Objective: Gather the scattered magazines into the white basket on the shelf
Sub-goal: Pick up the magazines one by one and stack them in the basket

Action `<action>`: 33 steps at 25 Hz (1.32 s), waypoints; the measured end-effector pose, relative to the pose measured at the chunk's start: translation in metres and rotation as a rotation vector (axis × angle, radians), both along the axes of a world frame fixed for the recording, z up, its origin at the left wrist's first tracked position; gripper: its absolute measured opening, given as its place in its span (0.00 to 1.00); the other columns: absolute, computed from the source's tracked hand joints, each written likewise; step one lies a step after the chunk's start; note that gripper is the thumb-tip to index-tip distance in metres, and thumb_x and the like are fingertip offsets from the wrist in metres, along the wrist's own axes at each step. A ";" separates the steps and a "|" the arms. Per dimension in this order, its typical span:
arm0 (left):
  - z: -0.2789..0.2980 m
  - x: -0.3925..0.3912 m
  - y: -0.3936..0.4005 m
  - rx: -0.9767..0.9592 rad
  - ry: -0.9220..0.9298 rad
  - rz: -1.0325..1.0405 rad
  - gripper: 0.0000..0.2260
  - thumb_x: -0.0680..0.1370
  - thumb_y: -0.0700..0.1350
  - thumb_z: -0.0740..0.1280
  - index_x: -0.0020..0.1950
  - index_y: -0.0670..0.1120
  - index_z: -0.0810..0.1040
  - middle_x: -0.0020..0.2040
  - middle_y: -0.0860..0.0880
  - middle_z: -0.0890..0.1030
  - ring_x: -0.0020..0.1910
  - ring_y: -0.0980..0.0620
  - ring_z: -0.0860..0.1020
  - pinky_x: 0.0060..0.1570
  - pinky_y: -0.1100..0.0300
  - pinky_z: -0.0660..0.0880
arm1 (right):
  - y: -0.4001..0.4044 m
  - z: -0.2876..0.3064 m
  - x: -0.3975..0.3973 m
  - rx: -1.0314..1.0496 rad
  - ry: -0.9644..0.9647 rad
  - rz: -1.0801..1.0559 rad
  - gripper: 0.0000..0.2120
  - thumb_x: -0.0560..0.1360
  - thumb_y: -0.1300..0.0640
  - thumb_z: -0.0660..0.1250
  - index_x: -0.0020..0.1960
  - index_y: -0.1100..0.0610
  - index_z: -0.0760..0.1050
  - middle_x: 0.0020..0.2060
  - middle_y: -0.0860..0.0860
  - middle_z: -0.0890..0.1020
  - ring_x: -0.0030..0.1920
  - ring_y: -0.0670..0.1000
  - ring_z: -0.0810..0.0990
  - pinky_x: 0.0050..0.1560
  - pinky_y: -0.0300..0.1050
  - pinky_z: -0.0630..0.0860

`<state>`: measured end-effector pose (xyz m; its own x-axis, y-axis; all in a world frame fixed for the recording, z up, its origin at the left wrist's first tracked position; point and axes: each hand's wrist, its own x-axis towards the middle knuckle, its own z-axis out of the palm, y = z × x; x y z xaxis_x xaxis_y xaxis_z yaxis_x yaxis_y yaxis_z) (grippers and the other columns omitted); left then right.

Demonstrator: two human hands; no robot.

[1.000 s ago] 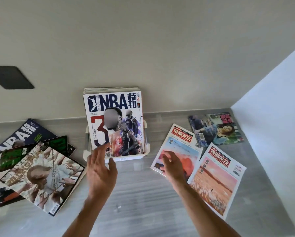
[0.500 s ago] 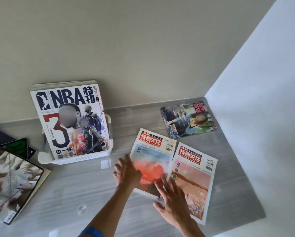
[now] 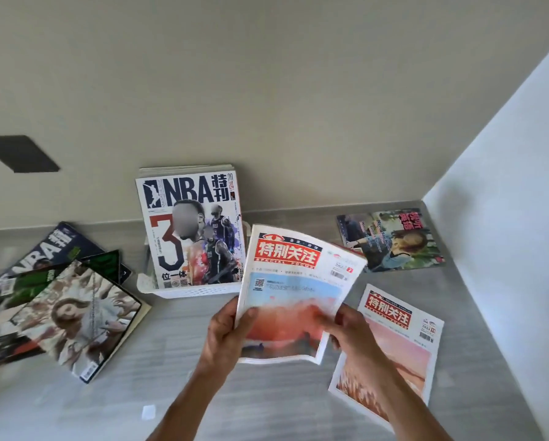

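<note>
Both hands hold a red-titled magazine (image 3: 294,281) lifted off the shelf, just right of the white basket (image 3: 190,291). My left hand (image 3: 227,335) grips its lower left edge and my right hand (image 3: 349,329) its lower right edge. The basket holds several upright magazines, an NBA issue (image 3: 190,230) in front. A second red-titled magazine (image 3: 394,348) lies flat at the right. A magazine with a woman's picture (image 3: 391,240) lies at the back right. A loose pile of magazines (image 3: 60,297) lies at the left.
The grey shelf surface (image 3: 267,399) meets a beige back wall (image 3: 267,90) and a white side panel (image 3: 505,249) at the right. A dark patch (image 3: 21,154) marks the wall at the left.
Both hands were flat on the left red-titled magazine; now they have gripped it and raised it off the shelf toward the basket. The view swung back to the left.
</note>
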<state>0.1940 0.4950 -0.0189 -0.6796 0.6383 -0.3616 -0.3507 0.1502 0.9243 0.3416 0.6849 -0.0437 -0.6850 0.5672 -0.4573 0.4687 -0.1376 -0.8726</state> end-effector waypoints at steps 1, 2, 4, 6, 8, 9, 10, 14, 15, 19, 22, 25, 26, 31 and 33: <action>0.010 -0.014 -0.010 0.016 -0.006 0.051 0.12 0.77 0.43 0.69 0.60 0.48 0.79 0.50 0.46 0.85 0.47 0.45 0.85 0.32 0.40 0.81 | -0.006 0.010 -0.020 0.074 0.015 0.059 0.10 0.72 0.57 0.74 0.53 0.49 0.83 0.40 0.41 0.86 0.38 0.40 0.82 0.39 0.38 0.77; 0.019 -0.032 -0.018 0.014 0.047 0.113 0.11 0.77 0.38 0.68 0.59 0.47 0.79 0.49 0.48 0.85 0.45 0.48 0.85 0.32 0.47 0.82 | -0.014 0.022 -0.043 0.153 0.047 0.095 0.06 0.73 0.59 0.72 0.47 0.49 0.84 0.35 0.41 0.85 0.34 0.39 0.79 0.36 0.37 0.74; 0.036 -0.076 -0.025 -0.065 0.276 0.231 0.11 0.77 0.35 0.67 0.53 0.49 0.81 0.43 0.53 0.86 0.40 0.58 0.84 0.31 0.65 0.80 | -0.025 0.044 -0.092 0.272 0.120 0.089 0.04 0.74 0.57 0.71 0.44 0.49 0.82 0.32 0.43 0.83 0.30 0.38 0.75 0.32 0.36 0.68; 0.056 -0.127 -0.026 -0.218 0.500 0.306 0.07 0.76 0.42 0.70 0.46 0.55 0.81 0.37 0.56 0.85 0.34 0.63 0.82 0.29 0.72 0.76 | -0.030 0.071 -0.147 0.384 0.178 0.000 0.01 0.74 0.54 0.71 0.44 0.50 0.81 0.32 0.43 0.83 0.29 0.37 0.77 0.30 0.34 0.69; 0.068 -0.177 -0.024 -0.380 0.580 0.312 0.04 0.75 0.44 0.70 0.48 0.52 0.82 0.42 0.53 0.86 0.32 0.58 0.81 0.31 0.60 0.81 | -0.031 0.088 -0.198 0.450 0.172 -0.043 0.04 0.75 0.52 0.69 0.45 0.52 0.80 0.35 0.43 0.84 0.32 0.39 0.82 0.31 0.37 0.76; 0.069 -0.198 -0.025 -0.457 0.570 0.291 0.08 0.76 0.43 0.69 0.53 0.50 0.82 0.47 0.50 0.86 0.35 0.54 0.82 0.35 0.56 0.82 | -0.036 0.089 -0.222 0.465 0.141 -0.023 0.05 0.77 0.53 0.67 0.46 0.54 0.79 0.38 0.46 0.85 0.34 0.44 0.84 0.33 0.42 0.79; 0.065 -0.215 -0.025 -0.503 0.566 0.262 0.10 0.76 0.41 0.67 0.57 0.48 0.81 0.52 0.50 0.85 0.38 0.51 0.82 0.39 0.55 0.82 | -0.040 0.084 -0.239 0.499 0.089 -0.008 0.06 0.78 0.54 0.65 0.47 0.56 0.78 0.39 0.49 0.85 0.36 0.49 0.85 0.34 0.44 0.79; 0.029 -0.233 -0.032 -0.604 0.591 0.170 0.12 0.74 0.37 0.68 0.55 0.48 0.83 0.53 0.49 0.85 0.45 0.49 0.83 0.42 0.59 0.80 | -0.054 0.037 -0.253 0.536 -0.109 -0.018 0.08 0.79 0.58 0.61 0.50 0.57 0.78 0.45 0.54 0.85 0.35 0.47 0.78 0.29 0.32 0.67; 0.014 -0.233 -0.037 -0.633 0.574 0.154 0.12 0.73 0.37 0.69 0.54 0.48 0.84 0.53 0.48 0.86 0.45 0.49 0.84 0.42 0.59 0.81 | -0.059 0.024 -0.250 0.532 -0.153 0.005 0.08 0.79 0.58 0.62 0.51 0.58 0.80 0.46 0.56 0.85 0.37 0.49 0.80 0.30 0.34 0.68; -0.022 -0.227 -0.040 -0.683 0.585 0.156 0.07 0.73 0.39 0.70 0.48 0.46 0.84 0.48 0.48 0.86 0.43 0.47 0.84 0.38 0.58 0.80 | -0.059 0.000 -0.247 0.544 -0.264 0.035 0.07 0.76 0.59 0.65 0.47 0.59 0.82 0.42 0.59 0.86 0.40 0.58 0.85 0.41 0.46 0.80; -0.029 -0.229 -0.038 -0.679 0.623 0.234 0.03 0.72 0.39 0.71 0.43 0.46 0.83 0.44 0.48 0.87 0.35 0.52 0.82 0.33 0.61 0.79 | -0.051 0.000 -0.246 0.461 -0.250 -0.019 0.07 0.74 0.60 0.68 0.37 0.57 0.80 0.32 0.55 0.85 0.29 0.54 0.85 0.32 0.55 0.83; -0.033 -0.232 -0.041 -0.673 0.616 0.299 0.03 0.71 0.41 0.73 0.42 0.48 0.82 0.42 0.51 0.86 0.31 0.61 0.76 0.28 0.69 0.69 | -0.050 -0.005 -0.243 0.682 -0.376 0.128 0.05 0.74 0.57 0.67 0.42 0.55 0.82 0.38 0.52 0.86 0.38 0.55 0.84 0.38 0.48 0.80; -0.033 -0.233 -0.040 -0.700 0.617 0.289 0.03 0.71 0.41 0.73 0.40 0.47 0.80 0.41 0.50 0.85 0.31 0.60 0.76 0.27 0.69 0.66 | -0.051 -0.007 -0.243 0.742 -0.429 0.156 0.06 0.74 0.56 0.66 0.44 0.54 0.82 0.41 0.52 0.86 0.42 0.56 0.84 0.39 0.46 0.79; -0.014 -0.216 -0.035 -0.842 0.775 0.277 0.03 0.74 0.39 0.70 0.44 0.44 0.77 0.49 0.45 0.80 0.44 0.46 0.78 0.35 0.56 0.76 | -0.062 0.004 -0.221 0.559 -0.079 -0.050 0.10 0.77 0.57 0.66 0.57 0.51 0.78 0.52 0.46 0.85 0.42 0.49 0.85 0.43 0.47 0.82; -0.012 -0.175 -0.033 -0.624 0.917 0.222 0.05 0.73 0.35 0.68 0.47 0.43 0.78 0.48 0.45 0.81 0.44 0.46 0.80 0.38 0.52 0.80 | -0.061 0.001 -0.171 0.548 0.044 -0.200 0.13 0.76 0.59 0.67 0.61 0.51 0.77 0.55 0.44 0.83 0.40 0.45 0.83 0.42 0.38 0.79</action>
<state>0.0189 0.4621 -0.0305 -0.9280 0.3530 0.1190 0.3451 0.6941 0.6318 0.1707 0.6234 -0.0422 -0.5516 0.8334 -0.0341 0.4421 0.2575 -0.8592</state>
